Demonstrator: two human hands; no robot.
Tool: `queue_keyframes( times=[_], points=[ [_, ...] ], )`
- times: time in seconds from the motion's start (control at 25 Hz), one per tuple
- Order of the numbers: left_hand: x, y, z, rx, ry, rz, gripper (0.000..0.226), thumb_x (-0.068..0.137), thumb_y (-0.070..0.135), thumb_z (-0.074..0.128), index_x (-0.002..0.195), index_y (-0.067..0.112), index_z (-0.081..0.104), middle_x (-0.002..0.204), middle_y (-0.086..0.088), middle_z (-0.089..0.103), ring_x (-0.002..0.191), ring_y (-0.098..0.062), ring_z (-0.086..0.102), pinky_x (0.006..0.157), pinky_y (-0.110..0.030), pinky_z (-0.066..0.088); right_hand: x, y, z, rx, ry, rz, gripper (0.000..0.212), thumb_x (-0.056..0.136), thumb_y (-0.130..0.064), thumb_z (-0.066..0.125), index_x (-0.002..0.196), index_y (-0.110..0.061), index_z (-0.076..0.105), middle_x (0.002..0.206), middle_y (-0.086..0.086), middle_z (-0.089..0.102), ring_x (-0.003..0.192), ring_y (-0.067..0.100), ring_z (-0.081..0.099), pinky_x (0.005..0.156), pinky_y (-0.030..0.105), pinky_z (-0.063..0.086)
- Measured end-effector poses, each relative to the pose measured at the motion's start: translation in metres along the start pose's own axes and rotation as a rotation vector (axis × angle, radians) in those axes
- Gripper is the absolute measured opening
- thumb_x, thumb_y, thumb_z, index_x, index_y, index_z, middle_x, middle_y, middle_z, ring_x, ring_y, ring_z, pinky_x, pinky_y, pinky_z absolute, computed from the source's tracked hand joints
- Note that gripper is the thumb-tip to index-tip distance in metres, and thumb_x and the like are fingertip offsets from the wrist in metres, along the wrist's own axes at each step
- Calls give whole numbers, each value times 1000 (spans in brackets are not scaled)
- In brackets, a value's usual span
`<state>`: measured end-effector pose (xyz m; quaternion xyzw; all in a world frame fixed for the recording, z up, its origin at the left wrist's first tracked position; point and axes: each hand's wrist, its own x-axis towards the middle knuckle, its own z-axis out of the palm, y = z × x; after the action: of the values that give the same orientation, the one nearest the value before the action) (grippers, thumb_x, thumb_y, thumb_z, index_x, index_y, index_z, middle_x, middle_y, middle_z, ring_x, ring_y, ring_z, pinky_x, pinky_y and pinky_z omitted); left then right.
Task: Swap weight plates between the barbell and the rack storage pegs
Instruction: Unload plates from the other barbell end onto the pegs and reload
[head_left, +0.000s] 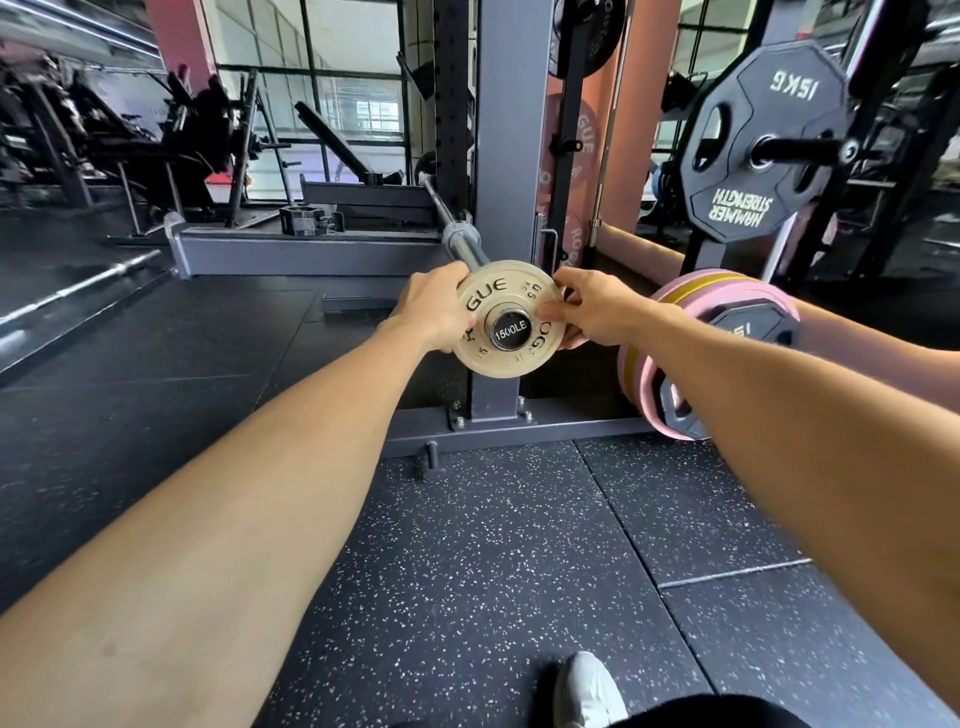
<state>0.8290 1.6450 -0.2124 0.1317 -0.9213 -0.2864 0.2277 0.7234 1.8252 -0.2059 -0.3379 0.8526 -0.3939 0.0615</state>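
The small pale plate (506, 318) sits on the end of the barbell (460, 240), its hole around the sleeve, the bar's end cap showing in the middle (it reads 1500LB). My left hand (432, 310) grips the plate's left edge, fingers curled behind the rim. My right hand (589, 307) pinches the right edge, thumb on the face near the hub and fingers wrapped behind. The bar runs away from me, past the grey rack post (506, 156) just behind the plate. To the right, low by the rack's foot, stand pink and yellow plates (691, 291) with a black one in front. Higher on the right a black 15 kg plate (753, 145) hangs on a storage peg (802, 149). Below lies the speckled rubber floor (467, 561), with my white shoe (587, 691) at the bottom edge.
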Motion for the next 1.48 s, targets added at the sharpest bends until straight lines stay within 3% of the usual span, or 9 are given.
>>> queue_keyframes(
  times=[0.32, 0.44, 0.56, 0.72, 0.88, 1.04, 1.28, 1.48],
  points=[
    [-36, 21, -18, -66, -86, 47, 21, 84, 4, 69, 95, 17, 55, 106, -9, 63, 86, -28, 69, 56, -40, 61, -41, -9, -15, 14, -54, -20, 32, 90, -19, 67, 117, -6, 55, 99, 17, 70, 79, 32, 73, 75, 50, 59],
    [-30, 30, -31, -83, -111, 62, 20, 84, 4, 68, 98, 15, 58, 105, -9, 63, 86, -24, 70, 56, -40, 61, -41, -18, -25, 44, -44, -29, 26, 91, -16, 65, 112, -7, 56, 94, 13, 70, 81, 33, 73, 77, 49, 59],
    [-12, 38, -49, -93, -132, 84, 18, 85, 4, 66, 89, 20, 59, 98, -6, 65, 83, -20, 70, 58, -38, 62, -29, -29, -37, 73, -49, -65, 10, 92, -15, 63, 99, -12, 56, 90, 14, 71, 76, 31, 73, 72, 45, 61],
    [32, 52, -74, -126, -112, 101, 14, 87, 4, 66, 98, 10, 60, 96, -8, 68, 79, -20, 72, 61, -40, 62, 5, -52, -69, 86, -25, -114, 8, 92, -16, 64, 95, -13, 57, 85, 13, 72, 69, 28, 72, 64, 37, 62],
    [97, 77, -103, -136, -68, 116, 23, 89, 1, 64, 110, 8, 60, 99, -8, 67, 78, -18, 72, 66, -43, 62, 63, -73, -111, 134, -22, -161, 21, 92, -17, 64, 108, -7, 57, 90, 16, 73, 75, 30, 74, 68, 40, 62],
    [161, 105, -130, -145, -48, 113, 26, 89, 1, 64, 114, 9, 59, 102, -9, 66, 76, -18, 72, 64, -42, 62, 118, -97, -162, 119, -11, -210, 14, 91, -18, 65, 100, -11, 57, 87, 13, 74, 80, 33, 73, 68, 40, 62],
    [263, 174, -210, -202, -9, 27, 31, 88, 4, 67, 117, 11, 59, 103, -11, 67, 77, -20, 73, 61, -40, 62, 202, -177, -268, 100, -83, -207, 23, 92, -19, 64, 108, -6, 55, 86, 14, 73, 78, 33, 72, 70, 40, 62],
    [337, 254, -305, -210, 4, -1, 34, 88, 3, 66, 119, 14, 59, 107, -8, 68, 80, -21, 73, 63, -42, 62, 258, -266, -368, 152, -123, -216, 14, 92, -16, 64, 98, -9, 53, 88, 19, 70, 81, 40, 69, 66, 39, 61]
  ],
)
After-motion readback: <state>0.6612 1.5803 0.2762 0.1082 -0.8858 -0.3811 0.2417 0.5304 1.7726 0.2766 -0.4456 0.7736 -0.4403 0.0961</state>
